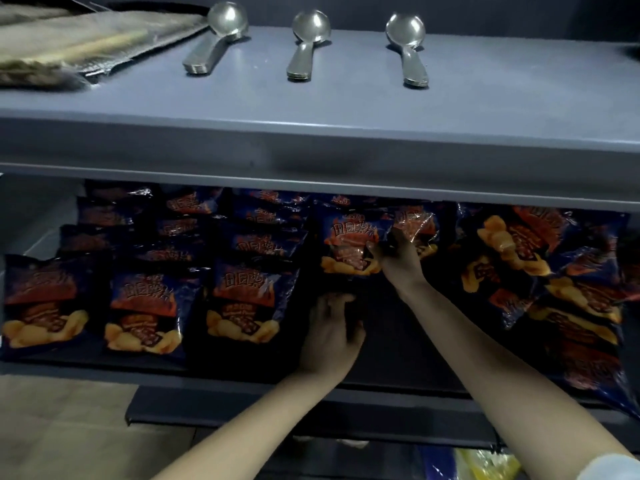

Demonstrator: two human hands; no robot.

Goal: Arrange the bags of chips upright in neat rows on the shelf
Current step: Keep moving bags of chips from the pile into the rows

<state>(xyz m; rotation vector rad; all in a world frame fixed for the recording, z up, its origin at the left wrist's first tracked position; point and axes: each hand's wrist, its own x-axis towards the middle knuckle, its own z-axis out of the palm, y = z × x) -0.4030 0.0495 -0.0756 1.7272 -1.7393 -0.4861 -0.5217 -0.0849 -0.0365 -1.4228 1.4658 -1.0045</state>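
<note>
On the lower shelf [207, 375], rows of chip bags [145, 306] stand upright at the left, labels outward, long axes vertical. The left hand [330, 330] lies loosely spread on a dark patch; I cannot tell what it touches. The right hand [398, 252] pinches a standing bag [348, 244] by its edge. Farther right, tilted bags [554, 271] lie heaped.

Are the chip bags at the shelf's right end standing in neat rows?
No, those chip bags lie tilted and overlapping in a loose pile.
</note>
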